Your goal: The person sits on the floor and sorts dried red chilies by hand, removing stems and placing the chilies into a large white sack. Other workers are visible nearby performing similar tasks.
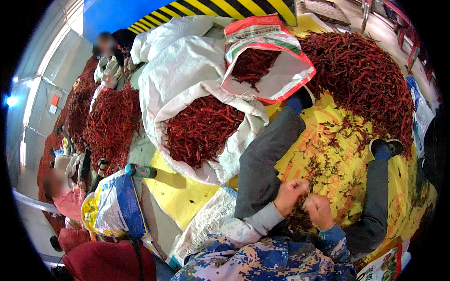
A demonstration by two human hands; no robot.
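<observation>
Between my outstretched legs, my left hand (pixel 291 196) and my right hand (pixel 319 210) are close together with curled fingers. Both are blurred, and whether a chilli is pinched in either cannot be made out. Below them, dark stems and chilli scraps (pixel 300 216) lie on a yellow woven sheet (pixel 346 191). Left of my left leg stands a white woven sack (pixel 207 79), its mouth rolled open around dried red chillies (pixel 205 130). Beyond my foot, a red-rimmed printed sack (pixel 290 75) lies open with a few chillies (pixel 255 65) inside.
A large chilli heap (pixel 358 73) rises at the far right; another pile (pixel 114 123) lies left. A teal bottle (pixel 140 170) is near a blue-and-white sack (pixel 116 205). People sit at left, one in a pink top (pixel 68 205). A black-and-yellow striped edge (pixel 218 7) runs behind.
</observation>
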